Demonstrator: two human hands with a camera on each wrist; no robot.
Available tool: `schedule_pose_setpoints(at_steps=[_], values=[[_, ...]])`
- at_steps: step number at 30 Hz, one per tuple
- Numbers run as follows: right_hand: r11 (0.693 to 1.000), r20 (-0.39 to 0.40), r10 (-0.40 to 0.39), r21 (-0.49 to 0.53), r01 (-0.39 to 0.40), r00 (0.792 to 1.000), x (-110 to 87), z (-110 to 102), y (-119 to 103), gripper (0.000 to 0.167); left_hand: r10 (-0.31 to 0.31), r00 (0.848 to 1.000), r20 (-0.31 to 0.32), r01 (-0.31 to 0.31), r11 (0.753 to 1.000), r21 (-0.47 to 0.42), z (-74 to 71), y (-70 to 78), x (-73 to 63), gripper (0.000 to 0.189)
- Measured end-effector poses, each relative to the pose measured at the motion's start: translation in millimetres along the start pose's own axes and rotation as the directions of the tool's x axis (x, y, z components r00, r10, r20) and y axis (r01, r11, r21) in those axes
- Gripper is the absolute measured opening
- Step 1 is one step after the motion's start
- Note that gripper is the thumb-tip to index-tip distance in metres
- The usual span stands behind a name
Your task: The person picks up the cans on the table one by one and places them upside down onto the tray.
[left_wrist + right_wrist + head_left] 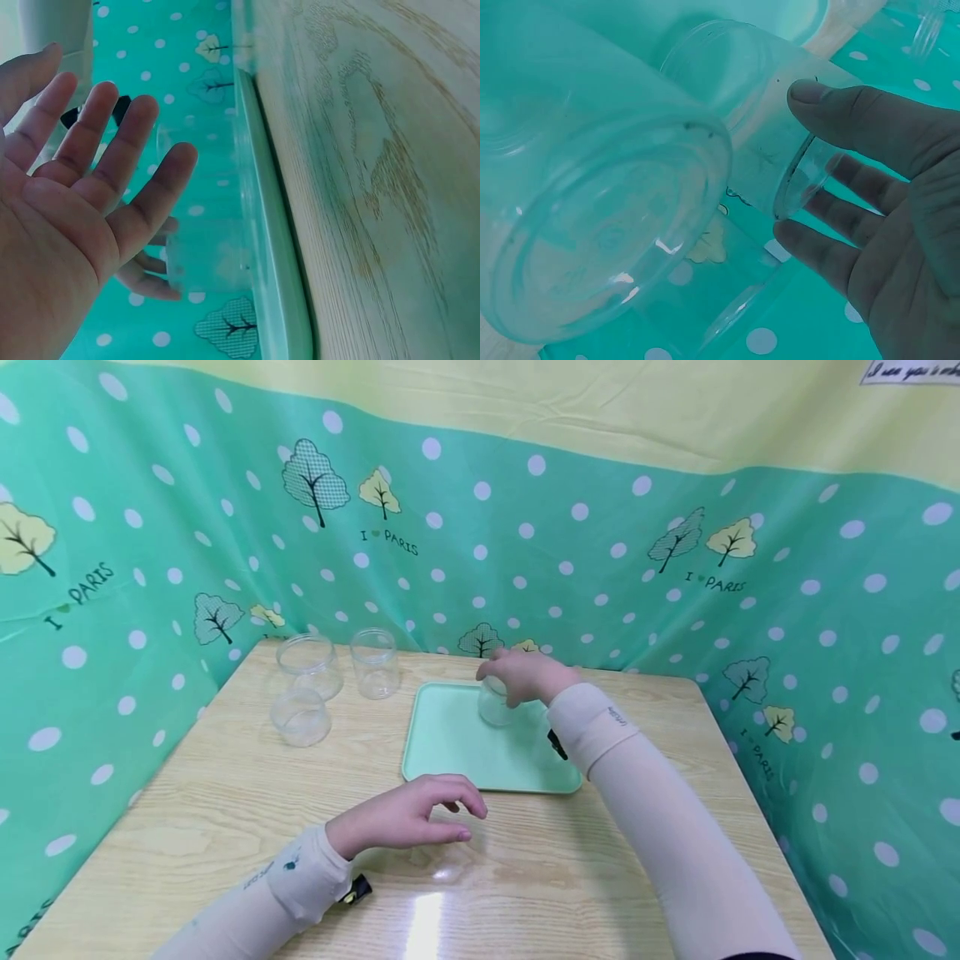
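My right hand reaches over the far half of a pale green tray. Its thumb and fingers hold the end of a clear jar; the right wrist view shows the thumb on the wall of this jar and fingertips at its edge. A larger clear jar fills the left foreground there; in the head view, the right arm mostly hides that part of the tray. Above the table, just in front of the tray, my left hand is empty, its fingers spread and slightly bent.
Three more clear containers stand at the back left: a wide jar, a low one in front of it, and a tall one to the right. A green dotted curtain hangs behind and beside the wooden table.
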State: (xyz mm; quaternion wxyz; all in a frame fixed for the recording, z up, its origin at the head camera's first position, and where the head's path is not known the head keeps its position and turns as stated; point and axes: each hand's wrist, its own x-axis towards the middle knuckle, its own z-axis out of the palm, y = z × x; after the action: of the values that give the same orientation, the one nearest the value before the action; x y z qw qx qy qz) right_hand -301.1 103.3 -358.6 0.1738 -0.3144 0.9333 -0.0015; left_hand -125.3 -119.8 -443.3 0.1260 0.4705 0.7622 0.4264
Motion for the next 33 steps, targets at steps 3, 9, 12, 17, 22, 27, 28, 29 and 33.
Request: schedule_pose_setpoints(at_steps=[3, 9, 12, 17, 22, 27, 28, 29, 33], values=[[1.000, -0.010, 0.001, -0.013, -0.001, 1.000, 1.7, 2.8, 0.6, 0.074, -0.003, 1.000, -0.002, 0.003, 1.000, -0.002, 0.3, 0.7, -0.2, 0.027], [1.000, -0.001, 0.008, -0.013, -0.008, 1.000, 3.0, 3.9, -1.1, 0.073, -0.002, 1.000, 0.002, 0.002, 1.000, -0.001, 0.6, 1.0, -1.2, 0.026], [1.000, 0.009, 0.018, -0.024, -0.018, 1.000, 3.1, 3.9, -2.4, 0.072, -0.010, 1.000, 0.005, 0.010, 1.000, -0.001, 0.6, 1.6, -1.4, 0.026], [0.998, 0.007, 0.046, -0.035, -0.046, 0.999, 2.6, 4.1, -4.1, 0.070, -0.007, 1.000, 0.004, 0.007, 1.000, 0.007, 0.4, 2.5, -0.5, 0.025], [0.997, 0.013, 0.059, -0.048, -0.059, 0.998, 2.1, 4.4, -3.4, 0.070, 0.016, 1.000, 0.000, -0.016, 1.000, 0.015, 0.1, 2.3, 0.7, 0.023], [0.998, 0.025, 0.060, -0.038, -0.059, 0.998, 3.0, 4.8, -0.6, 0.069, 0.024, 1.000, 0.001, -0.024, 1.000, 0.016, 0.2, 2.7, 0.6, 0.020], [0.998, 0.027, 0.061, -0.034, -0.060, 0.998, 3.1, 4.8, -0.2, 0.070, 0.024, 1.000, 0.001, -0.024, 1.000, 0.015, 0.3, 3.2, 0.5, 0.020], [0.998, 0.030, 0.065, -0.029, -0.065, 0.997, 4.0, 5.0, 0.3, 0.070, 0.023, 1.000, 0.002, -0.023, 1.000, 0.015, 0.3, 3.3, 0.3, 0.019], [0.997, 0.038, 0.076, -0.011, -0.075, 0.996, 7.9, 5.5, 0.6, 0.071, 0.018, 1.000, 0.005, -0.018, 1.000, 0.015, -0.5, 2.7, -0.6, 0.019]])
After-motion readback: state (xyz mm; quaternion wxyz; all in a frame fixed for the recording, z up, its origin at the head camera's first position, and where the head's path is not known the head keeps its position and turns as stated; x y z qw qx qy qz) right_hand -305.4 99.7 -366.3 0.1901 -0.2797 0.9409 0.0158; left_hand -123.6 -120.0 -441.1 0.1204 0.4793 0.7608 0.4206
